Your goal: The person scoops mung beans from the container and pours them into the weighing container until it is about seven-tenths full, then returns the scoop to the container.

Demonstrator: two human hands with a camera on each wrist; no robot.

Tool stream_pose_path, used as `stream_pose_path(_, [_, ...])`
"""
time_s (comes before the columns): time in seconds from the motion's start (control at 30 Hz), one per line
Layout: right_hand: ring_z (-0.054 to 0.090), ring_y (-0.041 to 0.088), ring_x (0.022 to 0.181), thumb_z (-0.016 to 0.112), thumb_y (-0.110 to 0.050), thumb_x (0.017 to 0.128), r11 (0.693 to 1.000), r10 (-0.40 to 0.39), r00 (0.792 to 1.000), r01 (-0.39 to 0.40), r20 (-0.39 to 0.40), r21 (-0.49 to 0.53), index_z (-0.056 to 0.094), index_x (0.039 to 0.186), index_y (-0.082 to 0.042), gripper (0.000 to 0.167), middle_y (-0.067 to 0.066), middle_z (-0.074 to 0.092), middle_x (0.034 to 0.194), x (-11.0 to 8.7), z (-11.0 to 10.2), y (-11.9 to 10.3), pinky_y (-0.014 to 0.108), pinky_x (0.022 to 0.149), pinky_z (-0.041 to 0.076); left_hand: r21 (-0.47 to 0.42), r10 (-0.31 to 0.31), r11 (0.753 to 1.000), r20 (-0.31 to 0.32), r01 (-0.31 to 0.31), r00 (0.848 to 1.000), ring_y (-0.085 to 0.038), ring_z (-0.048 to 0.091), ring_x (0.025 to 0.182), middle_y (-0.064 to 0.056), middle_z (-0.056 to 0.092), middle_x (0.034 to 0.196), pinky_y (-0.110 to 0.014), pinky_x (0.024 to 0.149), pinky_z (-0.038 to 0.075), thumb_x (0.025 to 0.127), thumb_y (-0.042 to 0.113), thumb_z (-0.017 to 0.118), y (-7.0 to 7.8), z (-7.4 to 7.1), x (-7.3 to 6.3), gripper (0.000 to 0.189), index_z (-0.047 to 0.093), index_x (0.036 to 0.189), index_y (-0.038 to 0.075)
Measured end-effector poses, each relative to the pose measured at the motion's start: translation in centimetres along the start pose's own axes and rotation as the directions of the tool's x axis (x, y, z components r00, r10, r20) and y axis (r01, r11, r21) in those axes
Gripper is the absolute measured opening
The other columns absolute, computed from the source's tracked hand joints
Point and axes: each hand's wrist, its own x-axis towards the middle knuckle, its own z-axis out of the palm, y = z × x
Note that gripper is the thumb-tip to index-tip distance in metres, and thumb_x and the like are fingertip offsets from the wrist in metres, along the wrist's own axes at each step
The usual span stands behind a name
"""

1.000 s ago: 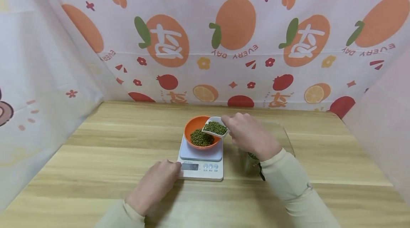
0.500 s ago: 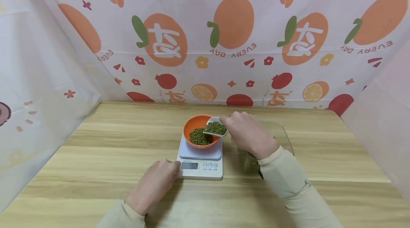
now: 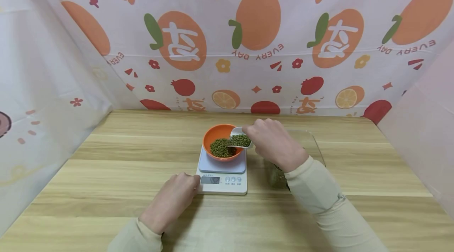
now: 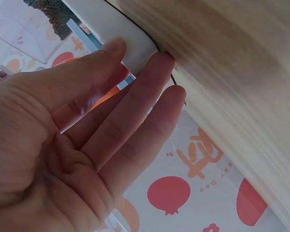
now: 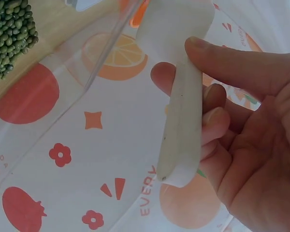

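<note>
My right hand (image 3: 274, 141) grips the white handle of a scoop (image 5: 181, 130), its thumb and fingers around it. The scoop's lip is tipped over the right side of an orange bowl (image 3: 211, 134), and green mung beans (image 3: 240, 140) lie in the scoop. More mung beans (image 3: 220, 149) are heaped in the bowl, which stands on a white kitchen scale (image 3: 221, 190). At the scale's front left corner my left hand (image 3: 173, 199) pinches the edge; the left wrist view shows its thumb (image 4: 115, 46) on the white casing and its fingers along the side.
A clear container (image 3: 278, 179) with mung beans (image 5: 9, 38) stands right of the scale, partly hidden under the right forearm. The scale's display (image 3: 210, 180) shows digits. Behind the wooden table (image 3: 142, 149) hangs a fruit-print cloth (image 3: 220, 78), with cloth at both sides too.
The right hand has tilted the scoop a little further over the bowl, and its beans look lower at the lip. My left hand stays at the scale's corner. The head view has shifted slightly.
</note>
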Motion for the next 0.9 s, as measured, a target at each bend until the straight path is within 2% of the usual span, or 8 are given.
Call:
stream_pose_path(0.33, [0.046, 0.015, 0.054, 0.063, 0.019, 0.081, 0.999, -0.024, 1.000, 0.024, -0.014, -0.043, 0.074, 0.095, -0.003, 0.028, 0.000, 0.052, 0.062, 0.00, -0.32, -0.09, 0.027, 0.049, 0.040, -0.003, 0.007, 1.000, -0.007, -0.007, 1.000, -0.013, 0.054, 0.051, -0.003, 0.060, 0.060, -0.027, 0.046, 0.045, 0.081, -0.009, 0.074, 0.03, 0.10, 0.10, 0.023, 0.063, 0.069, 0.006])
stream_pose_path(0.6, [0.054, 0.017, 0.057, 0.065, 0.015, 0.084, 0.996, -0.039, 0.999, 0.039, 0.010, -0.075, 0.075, 0.096, -0.005, 0.026, 0.002, 0.060, 0.067, 0.32, -0.63, -0.54, 0.028, 0.051, 0.047, -0.019, -0.013, 1.000, 0.000, 0.013, 1.000, -0.008, 0.047, 0.052, 0.000, 0.059, 0.059, -0.025, 0.047, 0.043, 0.081, -0.011, 0.072, -0.06, 0.08, -0.10, 0.025, 0.062, 0.067, 0.008])
stream_pose_path(0.9, [0.052, 0.017, 0.055, 0.066, 0.012, 0.085, 0.987, -0.060, 0.998, 0.057, -0.012, -0.148, 0.076, 0.098, -0.006, 0.025, 0.003, 0.059, 0.065, 0.51, -0.53, -0.83, 0.028, 0.048, 0.046, -0.036, -0.012, 0.999, 0.012, 0.012, 1.000, -0.007, 0.044, 0.053, -0.001, 0.060, 0.060, -0.024, 0.047, 0.041, 0.079, -0.016, 0.070, -0.10, 0.01, -0.09, 0.026, 0.063, 0.068, 0.007])
